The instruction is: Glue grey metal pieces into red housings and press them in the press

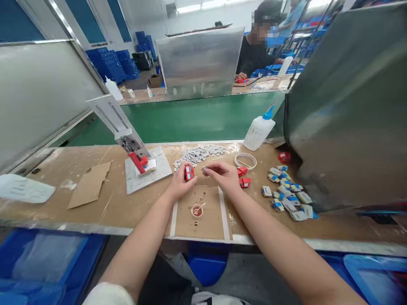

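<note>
Right hand (222, 174) pinches something tiny at its fingertips, too small to identify. Left hand (179, 183) grips a small red block (189, 172), partly hidden by the fingers, held above the desk (95, 203) near the middle. Both forearms reach in from the near edge, hands almost touching. Small cup (197, 210) sits just near of them; its contents are unclear. Grey chip pile (199, 153) lies far, glue bottle (258, 130) far right.
</note>
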The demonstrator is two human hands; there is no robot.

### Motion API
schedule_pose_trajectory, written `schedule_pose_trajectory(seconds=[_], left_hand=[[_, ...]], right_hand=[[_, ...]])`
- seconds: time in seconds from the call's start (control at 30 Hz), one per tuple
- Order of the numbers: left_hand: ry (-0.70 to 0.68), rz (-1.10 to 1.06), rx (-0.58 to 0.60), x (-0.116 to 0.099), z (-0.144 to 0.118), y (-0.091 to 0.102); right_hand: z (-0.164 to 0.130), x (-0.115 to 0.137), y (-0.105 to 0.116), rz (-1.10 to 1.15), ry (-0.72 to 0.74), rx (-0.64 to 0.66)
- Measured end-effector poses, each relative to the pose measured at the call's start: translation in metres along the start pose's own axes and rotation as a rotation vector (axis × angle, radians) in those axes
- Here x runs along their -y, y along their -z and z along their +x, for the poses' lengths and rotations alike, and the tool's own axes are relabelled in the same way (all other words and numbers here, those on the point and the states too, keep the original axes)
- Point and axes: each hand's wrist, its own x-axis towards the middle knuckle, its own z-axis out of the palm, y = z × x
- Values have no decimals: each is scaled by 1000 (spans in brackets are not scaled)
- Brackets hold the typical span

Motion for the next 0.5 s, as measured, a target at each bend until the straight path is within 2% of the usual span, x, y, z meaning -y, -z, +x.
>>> schedule_pose_trajectory(seconds=[0.13,0.23,0.4,0.5], left_hand=[[15,10,-2,3,2,-1],[46,24,-3,5,2,-2],[47,9,17,2,2,-2],[46,9,12,-1,2,-1]], right_hand=[[1,0,-3,35,-54,9],[2,-3,-7,129,-169,39],[6,-12,-6,549,-426,-34],[9,-10,0,736,-473,-5]])
